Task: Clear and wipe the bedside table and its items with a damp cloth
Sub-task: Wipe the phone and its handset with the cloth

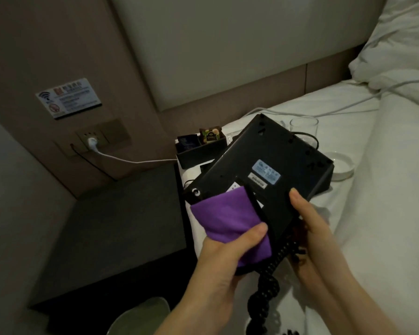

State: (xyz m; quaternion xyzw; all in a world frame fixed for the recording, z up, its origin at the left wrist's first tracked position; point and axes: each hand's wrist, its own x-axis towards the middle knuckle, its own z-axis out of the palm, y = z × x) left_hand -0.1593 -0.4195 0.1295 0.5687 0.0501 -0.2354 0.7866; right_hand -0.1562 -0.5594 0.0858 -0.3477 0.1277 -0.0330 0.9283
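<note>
The black plastic telephone is up off the dark, matte bedside table, held tilted over the bed's edge with its flat underside facing the camera, two pale labels stuck on it. The left hand pinches a soft purple cloth, thumb on top, and presses it against the phone's lower corner. The right hand grips the phone's near edge, thumb lying on the underside, fingers curled behind it. A glossy black coiled cord dangles between the two wrists.

Behind the phone on the white sheet: a black box tray with sachets, a clear glass, a round white dish, partly hidden by the phone. A white cable runs from the wall socket across to the bed, under a WiFi sign.
</note>
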